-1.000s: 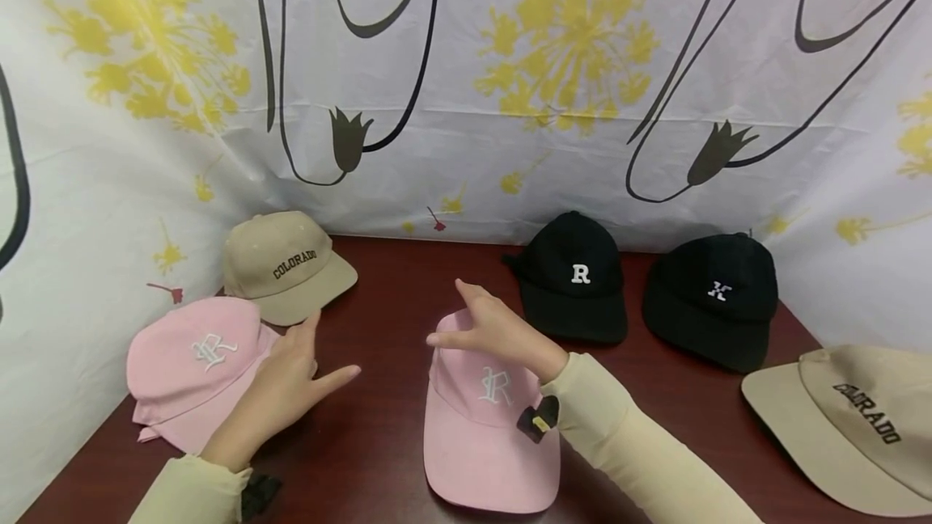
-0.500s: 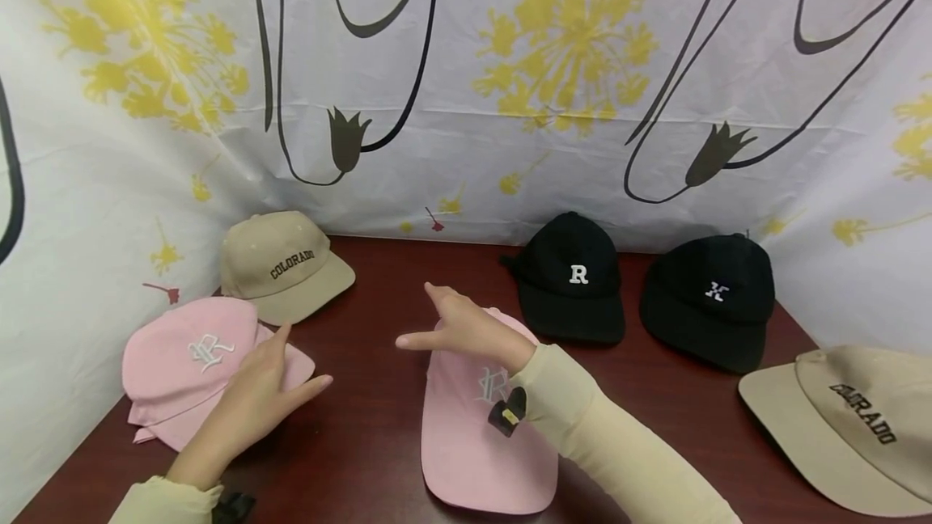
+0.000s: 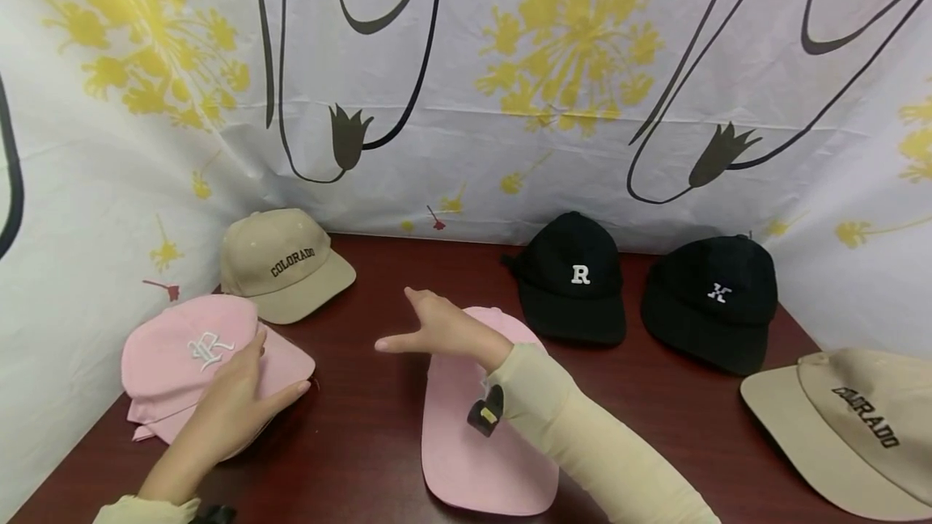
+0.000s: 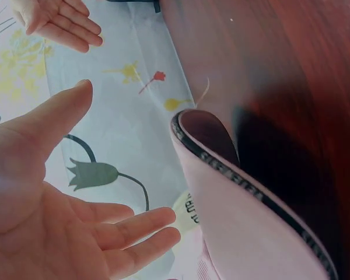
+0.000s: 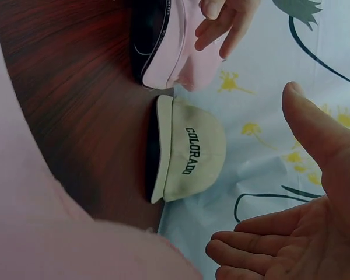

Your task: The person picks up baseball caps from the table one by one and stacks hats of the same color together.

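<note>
On the left lies a pink baseball cap (image 3: 182,338) with a white letter on its front. My left hand (image 3: 236,399) hovers over its brim, fingers extended and thumb spread, holding nothing. In the left wrist view the pink brim (image 4: 239,204) rises beside the open fingers. A second pink cap (image 3: 488,443) lies at the front middle, brim toward me. Above its crown my right hand (image 3: 444,330) reaches leftward with thumb and fingers apart and nothing in it; the wrist hides the cap's letter. The right wrist view shows that palm (image 5: 297,239) bare.
A beige COLORADO cap (image 3: 287,265) sits at the back left, and another beige cap (image 3: 852,427) at the right edge. Two black caps, one marked R (image 3: 571,281) and one farther right (image 3: 713,297), stand at the back. A patterned white curtain (image 3: 451,103) encloses the dark red table (image 3: 349,459).
My left hand has moved left and down, over the left pink cap's brim. The right hand has shifted left across the middle pink cap's crown. The caps stay where they were.
</note>
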The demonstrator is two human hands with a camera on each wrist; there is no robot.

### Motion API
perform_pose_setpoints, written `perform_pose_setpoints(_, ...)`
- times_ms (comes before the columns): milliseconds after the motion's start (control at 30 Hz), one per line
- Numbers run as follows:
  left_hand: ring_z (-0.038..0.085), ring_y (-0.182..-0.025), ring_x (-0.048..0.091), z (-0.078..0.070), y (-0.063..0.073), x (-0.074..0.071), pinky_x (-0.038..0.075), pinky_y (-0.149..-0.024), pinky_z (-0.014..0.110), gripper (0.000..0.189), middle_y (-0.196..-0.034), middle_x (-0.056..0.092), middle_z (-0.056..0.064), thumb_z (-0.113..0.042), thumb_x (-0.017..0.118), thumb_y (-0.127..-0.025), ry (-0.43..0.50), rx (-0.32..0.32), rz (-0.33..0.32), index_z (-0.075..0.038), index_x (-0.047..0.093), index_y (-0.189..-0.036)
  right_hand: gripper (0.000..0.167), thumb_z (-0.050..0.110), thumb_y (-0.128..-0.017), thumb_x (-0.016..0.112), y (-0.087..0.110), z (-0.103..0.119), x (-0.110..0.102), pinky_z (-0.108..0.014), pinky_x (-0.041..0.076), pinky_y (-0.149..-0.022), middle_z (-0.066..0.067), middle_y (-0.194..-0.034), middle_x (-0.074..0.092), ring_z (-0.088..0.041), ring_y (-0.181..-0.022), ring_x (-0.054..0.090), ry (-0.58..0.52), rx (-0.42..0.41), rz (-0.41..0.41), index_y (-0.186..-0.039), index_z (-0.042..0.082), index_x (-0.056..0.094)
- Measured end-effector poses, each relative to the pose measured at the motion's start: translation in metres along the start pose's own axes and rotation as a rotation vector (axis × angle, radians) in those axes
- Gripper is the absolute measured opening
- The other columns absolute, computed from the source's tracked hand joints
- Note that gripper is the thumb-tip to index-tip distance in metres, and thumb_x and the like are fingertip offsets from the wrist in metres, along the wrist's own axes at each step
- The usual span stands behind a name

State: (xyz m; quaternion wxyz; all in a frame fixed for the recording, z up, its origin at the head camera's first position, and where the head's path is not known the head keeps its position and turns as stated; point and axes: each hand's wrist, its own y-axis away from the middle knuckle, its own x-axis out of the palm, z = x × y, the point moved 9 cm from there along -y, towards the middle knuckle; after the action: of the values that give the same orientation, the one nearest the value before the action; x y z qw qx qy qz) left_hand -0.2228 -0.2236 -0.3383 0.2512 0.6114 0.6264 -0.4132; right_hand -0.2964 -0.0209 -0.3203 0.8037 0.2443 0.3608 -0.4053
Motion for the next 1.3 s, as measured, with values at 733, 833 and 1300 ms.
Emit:
perform_pose_setpoints(733,0.051,-0.115,0.036,0.020,0.016,-0.001,0.029,-0.091,0.060,0.091,-0.121,0.041,0.042,-0.035,0.069,-0.081,0.029,-0.003,-0.016,0.020,0.020,-0.134,0.092,0.050,-0.079,0.066,-0.012,0.017,0.025,-0.030,0.027,-0.104,-0.014,-0.145,0.029,-0.020,-0.133,0.027,0.043,0.009,0.071,-0.143,-0.001,0.024)
perform_pose_setpoints(833,0.051,-0.115,0.036,0.023,0.018,-0.001,0.028,-0.091,0.060,0.091,-0.121,0.041,0.042,-0.035,0.069,-0.081,0.035,-0.013,-0.016,0.020,0.020,-0.134,0.092,0.051,-0.079,0.065,-0.016,0.021,0.029,-0.030,0.028,-0.103,-0.015,-0.144,0.031,-0.021,-0.132,0.028,0.061,0.000,0.078,-0.143,-0.001,0.025)
perform_pose_setpoints(1300,0.048,-0.116,0.041,0.037,0.038,-0.010,0.030,-0.090,0.058,0.087,-0.126,0.038,0.040,-0.029,0.068,-0.084,0.077,-0.049,-0.023,0.019,0.017,-0.136,0.088,0.051,-0.079,0.065,-0.035,0.048,0.054,-0.028,0.034,-0.099,-0.018,-0.137,0.041,-0.022,-0.126,0.039,0.133,-0.097,0.113,-0.139,-0.005,0.032)
